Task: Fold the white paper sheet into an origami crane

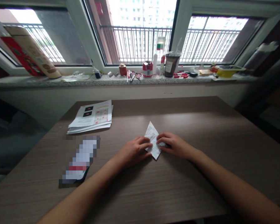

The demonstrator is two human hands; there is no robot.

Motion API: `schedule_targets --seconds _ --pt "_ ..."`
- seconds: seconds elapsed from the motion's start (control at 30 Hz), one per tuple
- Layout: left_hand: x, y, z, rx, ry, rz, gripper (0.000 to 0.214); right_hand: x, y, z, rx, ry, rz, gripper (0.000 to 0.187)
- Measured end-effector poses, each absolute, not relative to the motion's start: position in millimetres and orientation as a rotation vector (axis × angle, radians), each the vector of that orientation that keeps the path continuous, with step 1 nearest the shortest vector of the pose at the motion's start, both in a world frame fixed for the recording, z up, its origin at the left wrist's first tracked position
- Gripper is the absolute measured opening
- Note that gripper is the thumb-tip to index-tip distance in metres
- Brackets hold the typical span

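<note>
A small white folded paper (153, 138), diamond-shaped with faint print, lies on the brown wooden table (200, 130) in front of me. My left hand (133, 151) rests on the table with its fingertips pressing the paper's left side. My right hand (174, 144) presses the paper's right side, fingers curled down onto it. Both hands pinch the paper at its middle.
A stack of printed sheets (93, 116) lies at the table's far left. A phone (80, 161) lies left of my left forearm. The stone windowsill (60, 81) behind holds a red can (147, 68), a dark drink cup (171, 63), bottles, a yellow bowl (226, 71) and leaning cartons (30, 51).
</note>
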State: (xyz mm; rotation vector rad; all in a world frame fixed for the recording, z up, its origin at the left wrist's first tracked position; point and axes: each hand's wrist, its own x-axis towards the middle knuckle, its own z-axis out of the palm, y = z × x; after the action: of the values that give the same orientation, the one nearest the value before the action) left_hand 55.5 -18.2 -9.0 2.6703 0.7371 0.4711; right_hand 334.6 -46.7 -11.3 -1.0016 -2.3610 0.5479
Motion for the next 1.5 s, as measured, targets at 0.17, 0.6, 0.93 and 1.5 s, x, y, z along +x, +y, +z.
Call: schedule_targets --seconds 0.17,0.6,0.93,1.5 --pt "55 -18 -9 2.659 0.736 0.494 0.032 339 -48 -8 -0.961 -2.401 0.581 0.030" --pt "56 -15 -13 2.698 0.724 0.530 0.022 338 -51 -4 -0.956 -2.410 0.584 0.025" --pt "57 -18 -13 2.650 0.716 0.574 0.023 333 -49 -13 -0.969 -2.357 0.493 0.014" --pt "65 -9 -20 2.591 0.885 0.626 0.030 323 -43 -23 -1.121 -2.319 0.401 0.036"
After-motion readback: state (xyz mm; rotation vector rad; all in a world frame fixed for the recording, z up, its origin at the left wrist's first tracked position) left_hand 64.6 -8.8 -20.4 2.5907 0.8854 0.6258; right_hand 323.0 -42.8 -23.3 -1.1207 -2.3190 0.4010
